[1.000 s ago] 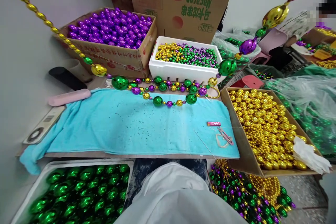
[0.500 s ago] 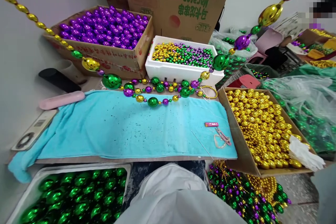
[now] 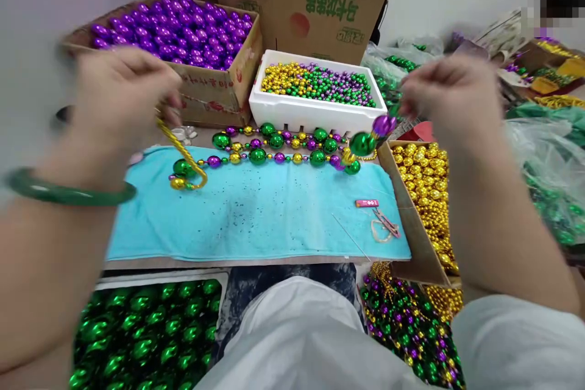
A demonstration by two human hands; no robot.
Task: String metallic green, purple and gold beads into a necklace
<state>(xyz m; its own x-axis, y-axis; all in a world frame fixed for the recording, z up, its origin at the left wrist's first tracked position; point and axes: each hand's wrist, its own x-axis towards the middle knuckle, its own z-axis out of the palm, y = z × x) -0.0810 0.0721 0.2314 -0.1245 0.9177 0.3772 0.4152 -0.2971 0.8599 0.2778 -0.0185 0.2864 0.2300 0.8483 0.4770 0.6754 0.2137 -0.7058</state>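
Note:
A bead necklace (image 3: 257, 156) of green, purple and gold beads lies in rows along the far edge of the blue towel (image 3: 269, 219). My left hand (image 3: 130, 82), blurred, is closed on its gold-beaded end, which hangs down to the towel at the left. On the other side my right hand (image 3: 445, 82), also blurred, pinches the opposite end, with a purple bead (image 3: 382, 126) and a green bead (image 3: 363, 143) hanging just below the fingers. Both hands are raised above the towel. A long thin needle (image 3: 350, 236) rests near the towel's right side.
Behind stand a carton of purple beads (image 3: 212, 82) and a white foam box (image 3: 315, 114) of small beads. Gold beads fill a carton (image 3: 415, 213) at right; a green-bead tray (image 3: 223, 292) sits front left. A lighter (image 3: 367, 203) lies on the towel. Another person works far right.
Both my hands have come down into view holding the necklace ends. The strand, earlier stretched up out of view on both sides, has sunk onto the towel.

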